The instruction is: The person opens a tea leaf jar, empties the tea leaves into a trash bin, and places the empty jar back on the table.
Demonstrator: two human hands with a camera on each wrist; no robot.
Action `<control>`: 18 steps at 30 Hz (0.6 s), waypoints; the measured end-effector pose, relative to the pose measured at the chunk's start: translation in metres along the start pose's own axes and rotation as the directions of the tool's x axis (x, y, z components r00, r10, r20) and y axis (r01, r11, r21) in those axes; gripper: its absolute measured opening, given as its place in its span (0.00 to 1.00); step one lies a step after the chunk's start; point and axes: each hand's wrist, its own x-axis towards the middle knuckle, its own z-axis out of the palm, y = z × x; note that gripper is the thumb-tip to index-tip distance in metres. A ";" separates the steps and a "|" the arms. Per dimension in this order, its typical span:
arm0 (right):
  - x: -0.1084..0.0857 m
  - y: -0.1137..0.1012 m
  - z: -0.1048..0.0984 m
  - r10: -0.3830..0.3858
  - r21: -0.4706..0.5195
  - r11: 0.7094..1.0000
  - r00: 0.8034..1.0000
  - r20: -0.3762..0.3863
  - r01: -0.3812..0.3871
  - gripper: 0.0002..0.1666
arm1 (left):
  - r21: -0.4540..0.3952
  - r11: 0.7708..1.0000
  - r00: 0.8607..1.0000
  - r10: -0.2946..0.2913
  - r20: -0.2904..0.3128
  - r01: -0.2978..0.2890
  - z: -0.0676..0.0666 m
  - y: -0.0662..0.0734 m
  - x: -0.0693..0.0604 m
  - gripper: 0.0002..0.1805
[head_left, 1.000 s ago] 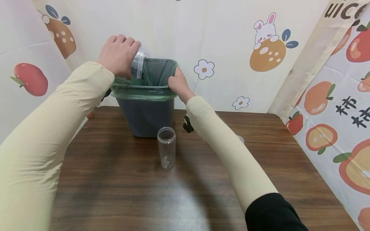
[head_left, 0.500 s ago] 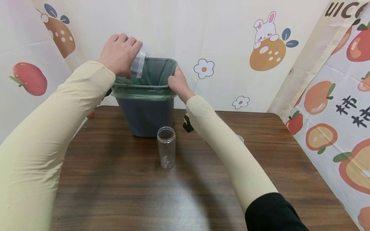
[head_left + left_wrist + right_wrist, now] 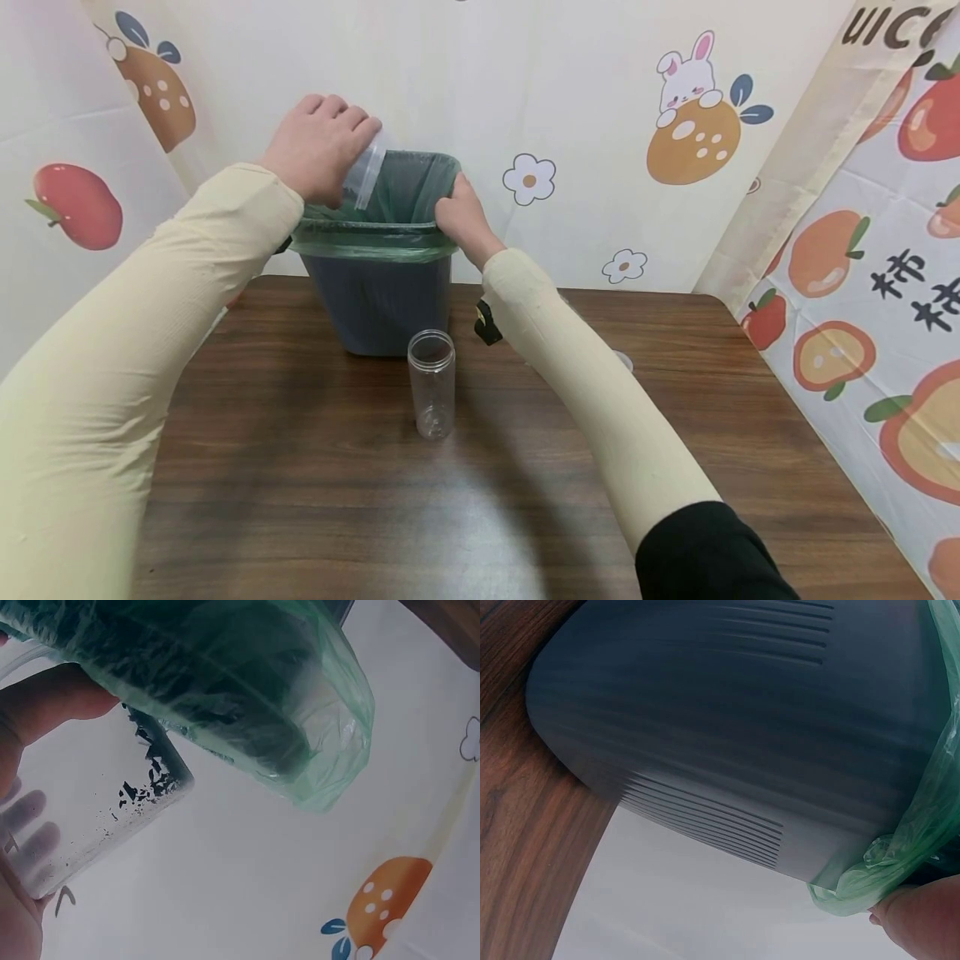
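Observation:
My left hand [image 3: 318,150] grips a clear plastic container [image 3: 367,177], tipped on its side over the mouth of a dark blue-grey trash bin [image 3: 378,304]. Small black flakes [image 3: 154,776] cling along one end of the container in the left wrist view; what they are is unclear. A green bag [image 3: 408,185] lines the bin and folds over its rim. On the bin's right side, my right hand [image 3: 467,221] holds the rim and bag edge, its thumb [image 3: 922,915] on the outside in the right wrist view. The bin's bottom inside is hidden.
An open clear plastic jar [image 3: 432,392] stands upright on the brown wooden table [image 3: 337,517], just in front of the bin. Part of a small clear item [image 3: 624,360] shows behind my right forearm. A printed cloth [image 3: 570,100] hangs behind the table.
My left hand has shifted slightly right and turned, so the container leans more steeply into the bin. My right hand, the bin and the jar stay in place.

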 end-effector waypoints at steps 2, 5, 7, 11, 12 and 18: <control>0.000 0.000 0.000 0.007 -0.005 1.000 1.000 -0.002 -0.007 0.38 | 0.007 1.000 1.000 0.016 -0.013 -0.016 0.000 0.001 0.000 0.50; 0.000 -0.001 0.000 0.016 -0.011 1.000 1.000 -0.002 -0.016 0.38 | 0.016 0.999 0.999 0.034 -0.029 -0.033 0.001 0.003 0.000 0.49; 0.000 -0.001 0.000 0.021 -0.012 1.000 1.000 -0.002 -0.021 0.38 | 0.021 0.999 0.998 0.046 -0.038 -0.045 0.001 0.003 0.000 0.49; 0.001 -0.001 0.000 0.027 -0.008 1.000 1.000 -0.003 -0.027 0.38 | 0.038 0.996 0.995 0.084 -0.056 -0.082 0.002 0.003 0.001 0.46; 0.001 -0.001 0.000 0.027 -0.006 1.000 1.000 -0.003 -0.027 0.37 | 0.047 0.995 0.994 0.095 -0.062 -0.092 0.003 0.003 0.001 0.45; 0.000 0.000 0.000 0.020 -0.003 1.000 1.000 0.000 -0.020 0.37 | 0.119 0.979 0.975 0.181 -0.128 -0.166 0.006 0.004 0.002 0.36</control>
